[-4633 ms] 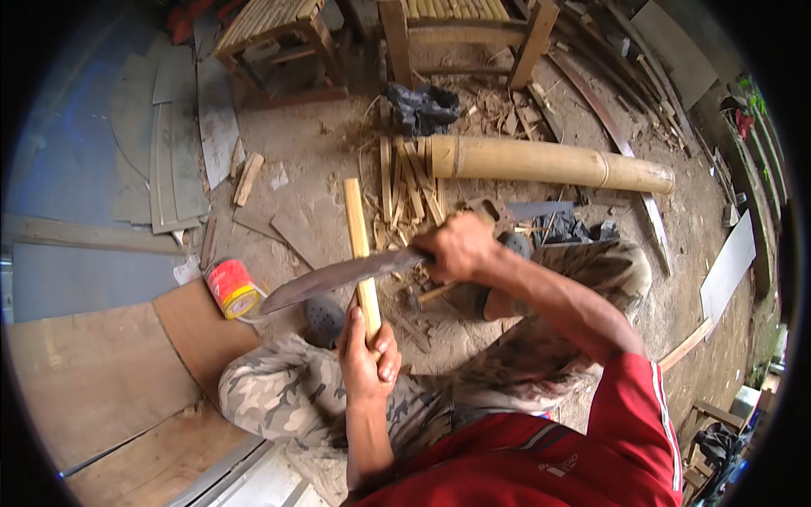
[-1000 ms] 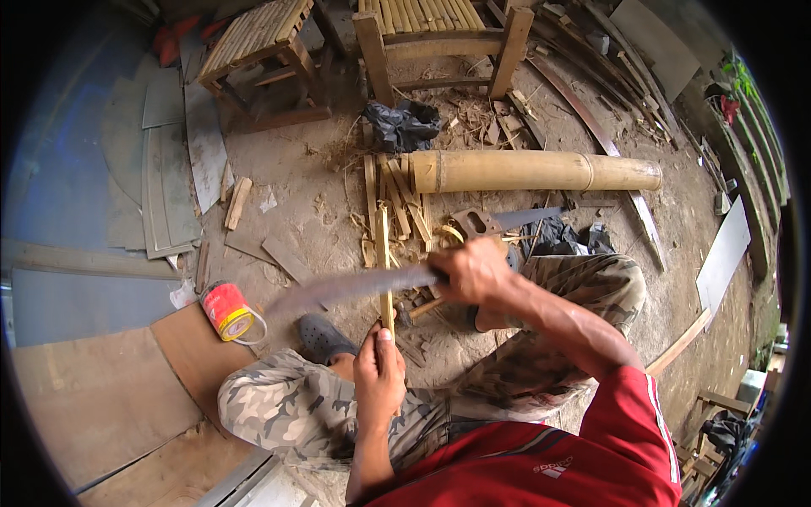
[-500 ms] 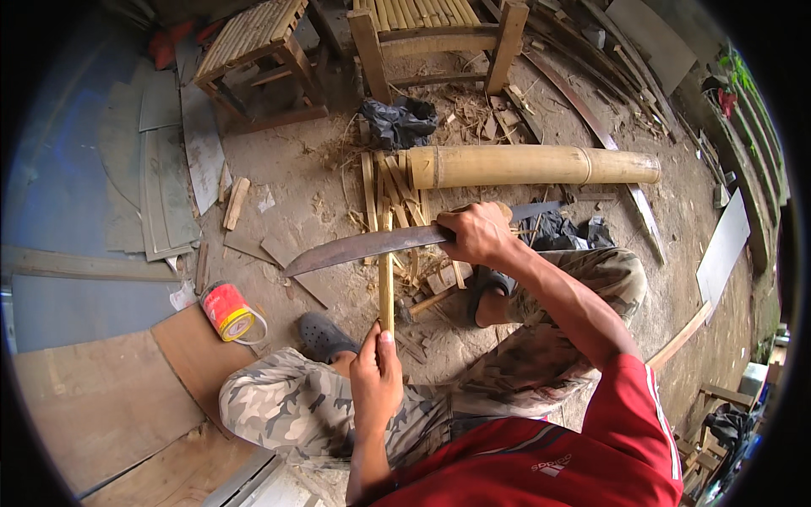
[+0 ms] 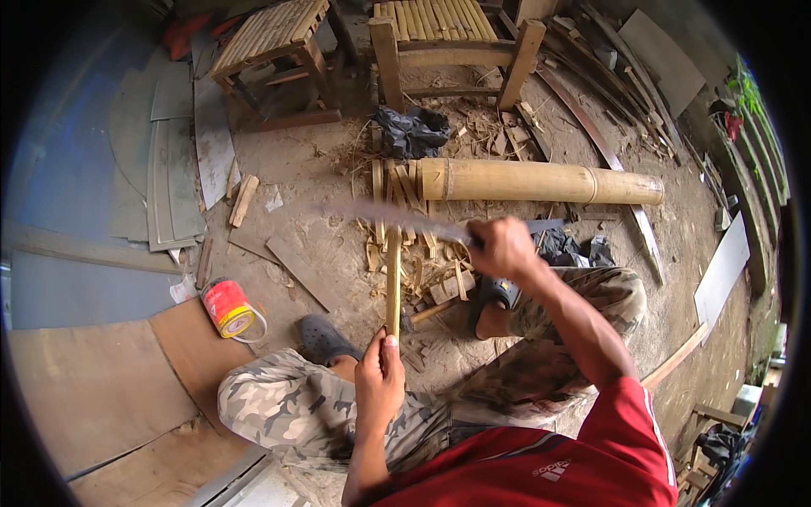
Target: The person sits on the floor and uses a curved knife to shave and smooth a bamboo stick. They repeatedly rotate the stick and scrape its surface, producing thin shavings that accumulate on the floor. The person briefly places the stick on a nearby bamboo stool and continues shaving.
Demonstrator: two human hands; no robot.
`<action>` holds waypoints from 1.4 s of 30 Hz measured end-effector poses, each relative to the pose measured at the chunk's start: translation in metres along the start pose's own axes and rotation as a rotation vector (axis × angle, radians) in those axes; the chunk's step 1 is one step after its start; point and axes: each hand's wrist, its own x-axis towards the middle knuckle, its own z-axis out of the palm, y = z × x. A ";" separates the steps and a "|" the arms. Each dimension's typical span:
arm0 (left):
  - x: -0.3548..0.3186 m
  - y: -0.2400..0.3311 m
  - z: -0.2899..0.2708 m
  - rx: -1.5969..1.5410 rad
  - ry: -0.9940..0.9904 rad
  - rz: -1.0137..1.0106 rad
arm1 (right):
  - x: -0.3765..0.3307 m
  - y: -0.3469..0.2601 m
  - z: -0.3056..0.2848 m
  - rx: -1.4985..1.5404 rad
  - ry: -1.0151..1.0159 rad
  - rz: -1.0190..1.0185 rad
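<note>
The left hand (image 4: pixel 379 384) grips the strip (image 4: pixel 394 283) by its near end, pointing it away from the body — the right hand (image 4: pixel 507 249) clenches the knife (image 4: pixel 427 224), its blurred blade by the strip's far end, touching or not I can't tell. Beyond lies a bamboo log (image 4: pixel 545 182).
</note>
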 end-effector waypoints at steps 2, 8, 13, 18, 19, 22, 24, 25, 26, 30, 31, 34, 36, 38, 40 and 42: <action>0.005 -0.010 0.004 0.032 0.029 0.050 | -0.021 -0.033 0.005 0.003 -0.107 -0.118; -0.003 0.012 -0.006 -0.150 -0.080 -0.047 | -0.022 -0.036 0.012 0.111 -0.129 -0.175; -0.003 0.020 -0.007 -0.313 -0.166 -0.138 | -0.023 -0.039 0.018 0.009 -0.139 -0.250; -0.015 0.022 -0.009 -0.435 -0.241 -0.240 | -0.002 -0.014 0.028 0.011 -0.046 -0.044; -0.017 0.021 -0.009 -0.501 -0.282 -0.258 | 0.004 0.005 0.033 0.047 0.159 -0.129; -0.011 0.015 -0.006 -0.572 -0.295 -0.259 | -0.010 -0.026 0.027 -0.015 -0.122 -0.135; -0.007 0.017 -0.002 -0.619 -0.291 -0.281 | -0.023 -0.030 0.030 0.063 0.035 -0.413; -0.006 0.022 -0.002 -0.639 -0.296 -0.269 | -0.015 -0.026 0.028 0.013 -0.033 -0.267; -0.008 0.026 -0.005 -0.650 -0.307 -0.267 | -0.006 -0.019 0.027 -0.029 -0.104 -0.108; -0.010 0.016 -0.010 -0.681 -0.351 -0.279 | 0.000 -0.006 0.029 0.024 -0.011 -0.091; -0.006 0.017 -0.006 -0.648 -0.346 -0.265 | -0.006 -0.021 0.023 0.000 -0.165 -0.127; -0.005 0.018 -0.007 -0.518 -0.297 -0.237 | -0.003 -0.015 0.019 -0.036 -0.124 -0.195; -0.006 0.019 -0.013 -0.530 -0.300 -0.229 | 0.022 0.002 0.009 0.030 -0.205 0.202; -0.013 0.022 -0.013 -0.464 -0.303 -0.174 | 0.026 0.026 0.015 0.025 0.161 0.118; -0.009 0.021 -0.011 -0.378 -0.254 -0.125 | 0.024 0.025 0.012 0.270 -0.029 0.316; -0.003 0.013 -0.006 -0.282 -0.186 -0.092 | 0.017 0.001 -0.001 0.511 -0.144 0.381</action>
